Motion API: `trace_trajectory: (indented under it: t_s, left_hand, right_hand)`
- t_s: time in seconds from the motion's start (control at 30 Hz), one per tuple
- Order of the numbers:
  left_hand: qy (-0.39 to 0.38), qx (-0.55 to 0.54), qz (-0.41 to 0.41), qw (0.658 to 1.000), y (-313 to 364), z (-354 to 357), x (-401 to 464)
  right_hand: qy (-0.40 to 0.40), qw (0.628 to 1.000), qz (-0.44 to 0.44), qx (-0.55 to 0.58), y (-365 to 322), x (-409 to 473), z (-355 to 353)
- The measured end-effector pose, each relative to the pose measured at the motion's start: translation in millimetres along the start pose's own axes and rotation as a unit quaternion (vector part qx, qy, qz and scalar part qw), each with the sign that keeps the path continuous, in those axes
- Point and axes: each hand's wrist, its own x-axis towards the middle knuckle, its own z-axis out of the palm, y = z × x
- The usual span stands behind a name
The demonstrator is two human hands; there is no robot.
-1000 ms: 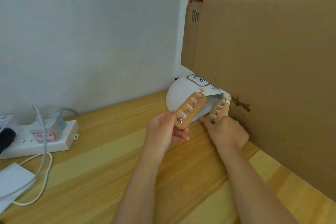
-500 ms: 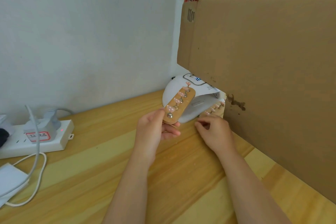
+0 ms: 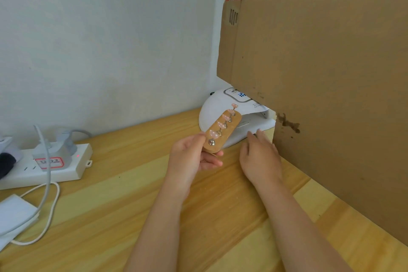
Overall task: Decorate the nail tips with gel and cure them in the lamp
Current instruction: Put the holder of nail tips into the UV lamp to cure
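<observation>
Your left hand (image 3: 191, 157) pinches the wooden holder (image 3: 221, 133) of nail tips (image 3: 223, 123) by its near end, raised in front of the lamp (image 3: 217, 115). Right hand (image 3: 259, 157) empty, fingers (image 3: 251, 136) relaxed at the lamp mouth. Keep the holder level, slide it in flat, don't brush the gel on the opening.

Left hand (image 3: 191, 154) pinching, raised; right hand (image 3: 260, 157) flat, fingers straight.

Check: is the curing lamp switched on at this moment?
On: the curing lamp has lit blue digits on its top display.
</observation>
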Motion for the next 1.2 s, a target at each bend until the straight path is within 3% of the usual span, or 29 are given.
trace_trajectory:
  t_s: [0.13,0.2,0.27,0.33,0.5,0.8,0.97,1.2]
  left_hand:
    - [-0.019,0.01,-0.007,1.0,0,0,0]
    - [-0.031,0.017,0.0,0.999,-1,1,-1]
    - [-0.041,0.019,0.007,0.999,-2,2,-2]
    - [-0.05,0.011,0.009,0.999,-3,2,-1]
    - [-0.096,0.014,-0.003,0.995,-3,0,1]
    - [-0.206,0.06,-0.074,0.974,-4,4,-4]
    - [-0.188,0.084,-0.138,0.969,-8,22,-7]
    - [-0.133,0.096,-0.165,0.972,-4,50,14]
  right_hand:
    - [0.103,0.983,-0.029,0.149,-6,-3,-6]
    - [0.044,0.954,0.009,0.297,-10,0,-15]
    - [-0.075,0.876,0.069,0.472,-18,2,-29]
    - [-0.145,0.825,0.084,0.539,-23,4,-42]
    - [-0.181,0.821,0.071,0.536,-20,3,-59]
    - [-0.268,0.818,0.148,0.488,7,-1,-86]
    - [-0.28,0.785,0.236,0.5,21,-2,-75]
    - [-0.2,0.749,0.272,0.57,26,5,-51]
